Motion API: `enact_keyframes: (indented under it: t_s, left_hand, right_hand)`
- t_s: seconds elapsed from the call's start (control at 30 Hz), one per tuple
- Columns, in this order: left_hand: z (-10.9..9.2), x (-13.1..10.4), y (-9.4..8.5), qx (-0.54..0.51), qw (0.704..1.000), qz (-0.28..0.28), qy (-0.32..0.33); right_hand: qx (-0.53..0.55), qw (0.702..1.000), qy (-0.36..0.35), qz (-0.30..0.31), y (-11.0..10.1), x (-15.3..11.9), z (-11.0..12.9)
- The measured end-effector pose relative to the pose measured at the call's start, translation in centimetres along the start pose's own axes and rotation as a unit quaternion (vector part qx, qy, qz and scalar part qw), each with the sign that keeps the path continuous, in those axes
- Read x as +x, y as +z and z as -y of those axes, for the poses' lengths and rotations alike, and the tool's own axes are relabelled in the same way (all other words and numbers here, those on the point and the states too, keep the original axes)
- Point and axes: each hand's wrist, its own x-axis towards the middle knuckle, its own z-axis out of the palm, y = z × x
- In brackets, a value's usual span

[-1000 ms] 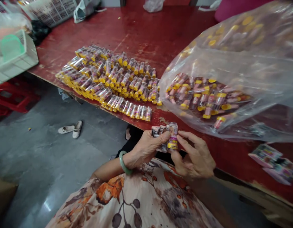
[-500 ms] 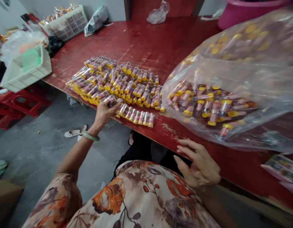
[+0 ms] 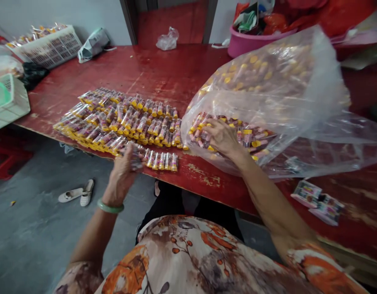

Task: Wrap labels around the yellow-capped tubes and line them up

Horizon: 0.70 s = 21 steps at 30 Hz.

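My left hand [image 3: 123,169], with a green bangle at the wrist, is closed at the table's front edge around something greyish and blurred that I cannot make out. Just to its right lies a short row of clear tubes [image 3: 162,161] with yellow caps. Behind it spread stacked rows of the same tubes [image 3: 127,118], caps mostly toward me. My right hand [image 3: 222,139] is inside the mouth of a big clear plastic bag [image 3: 277,100]. Its fingers curl onto loose yellow-capped tubes [image 3: 247,138] there, and the fingertips are partly hidden among them.
The red table [image 3: 194,179] has worn patches. Small printed packs [image 3: 326,209] lie at right. A pink basin [image 3: 252,43] stands behind the bag. White baskets [image 3: 50,48] are at left, and a crumpled plastic bag [image 3: 168,38] lies at the back. Shoes [image 3: 87,192] rest on the floor.
My right hand has gone from open over the table's front edge into the bag, onto the tubes. My left hand has drawn back slightly from the rows. The view has turned right.
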Motion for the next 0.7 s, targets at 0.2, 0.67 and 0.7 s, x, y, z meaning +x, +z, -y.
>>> enact_keyframes:
  t_s: [0.2,0.67,0.7]
  left_hand:
    - [4.0,-4.5,3.4,-0.152,0.963,0.125,-0.186]
    - [6.3,-6.0,6.5,-0.155,0.962,0.160,-0.156]
    - [6.3,-6.2,6.7,-0.158,0.962,0.159,-0.153]
  right_hand:
    - [-0.016,0.998,0.028,0.049,0.0,0.9,-0.8]
    - [0.622,0.751,0.222,0.010,-4.7,-10.4,12.6]
    - [0.566,0.799,0.205,0.008,-4.8,-10.5,12.6]
